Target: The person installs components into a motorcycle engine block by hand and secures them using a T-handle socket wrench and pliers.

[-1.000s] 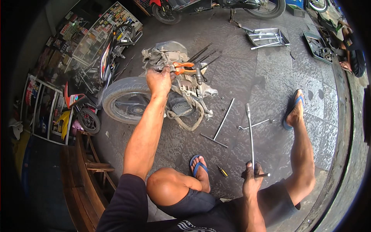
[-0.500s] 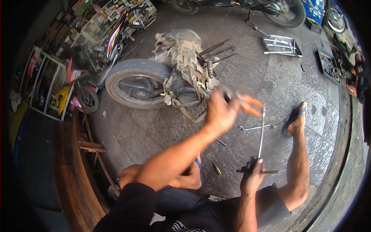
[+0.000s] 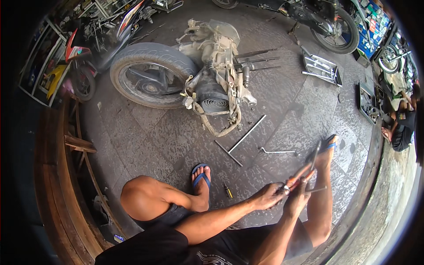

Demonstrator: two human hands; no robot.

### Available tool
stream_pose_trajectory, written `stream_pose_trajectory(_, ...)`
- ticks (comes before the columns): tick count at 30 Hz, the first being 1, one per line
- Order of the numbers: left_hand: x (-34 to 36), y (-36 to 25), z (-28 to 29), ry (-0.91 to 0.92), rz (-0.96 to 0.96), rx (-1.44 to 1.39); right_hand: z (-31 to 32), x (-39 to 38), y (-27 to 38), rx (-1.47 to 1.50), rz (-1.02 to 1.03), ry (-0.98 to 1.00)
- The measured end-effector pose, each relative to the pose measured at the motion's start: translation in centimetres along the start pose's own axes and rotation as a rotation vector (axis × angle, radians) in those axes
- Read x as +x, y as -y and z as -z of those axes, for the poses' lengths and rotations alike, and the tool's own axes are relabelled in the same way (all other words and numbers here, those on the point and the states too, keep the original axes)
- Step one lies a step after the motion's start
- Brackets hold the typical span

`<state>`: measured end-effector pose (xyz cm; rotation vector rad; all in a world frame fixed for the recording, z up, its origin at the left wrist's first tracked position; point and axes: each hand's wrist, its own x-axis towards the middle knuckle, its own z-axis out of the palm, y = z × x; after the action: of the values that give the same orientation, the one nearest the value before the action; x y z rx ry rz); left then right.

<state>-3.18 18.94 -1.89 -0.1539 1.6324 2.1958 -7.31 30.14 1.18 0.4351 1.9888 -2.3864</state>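
My right hand (image 3: 297, 201) grips a metal T-handle wrench (image 3: 317, 152); its crossbar sticks out to the right of the fist and its shaft points away from me. Against it, my left hand (image 3: 268, 197) is closed round a tool with two orange arms (image 3: 304, 170), which looks like orange-handled pliers. Those arms lie across the wrench shaft, blurred by motion; whether they touch it I cannot tell. Beyond my feet lies a dirty scooter engine (image 3: 216, 70) with its rear wheel (image 3: 152, 81) attached.
On the floor lie another T-handle wrench (image 3: 247, 134), a bent thin wrench (image 3: 278, 151) and a yellow-and-black screwdriver (image 3: 227, 191). Metal trays (image 3: 340, 81) hold tools at the right. A wooden bench (image 3: 59, 185) stands left; motorbikes (image 3: 333, 26) stand behind. Another person (image 3: 402, 126) sits far right.
My left hand has swung down and right, bringing the orange-armed tool beside my right hand. The wrench in my right hand has tilted. The view has shifted, uncovering the T-handle wrench on the floor.
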Motion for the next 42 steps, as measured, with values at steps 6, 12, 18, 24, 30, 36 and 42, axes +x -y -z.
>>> stream_pose_trajectory(6,0.2,0.5,-1.8,-0.432,-0.183,-0.157,-1.9,2.4,-1.0,-0.167,0.020,-0.011)
stream_pose_trajectory(12,2.0,-0.9,2.1,-0.293,0.035,-0.131,-2.6,3.2,0.2,-0.316,-0.026,0.116)
stream_pose_trajectory(18,3.8,-0.9,2.3,-0.507,-0.155,-0.096,-2.6,3.6,-1.0,-0.143,-0.077,0.092)
stream_pose_trajectory(24,2.6,-0.6,1.7,-0.276,-0.082,-0.277,-2.7,4.4,-1.8,-0.112,-0.110,0.070)
stream_pose_trajectory(30,1.3,0.0,1.4,-0.346,0.004,-0.240,-3.4,4.9,-2.4,-0.103,-0.123,0.111)
stream_pose_trajectory(36,4.9,-0.9,5.4,-0.786,-0.240,0.106,-3.5,5.8,-3.4,-0.098,-0.108,0.117)
stream_pose_trajectory(42,10.3,-5.0,10.7,-1.095,-0.432,-0.330,-2.4,3.6,-4.3,-0.079,-0.147,0.138)
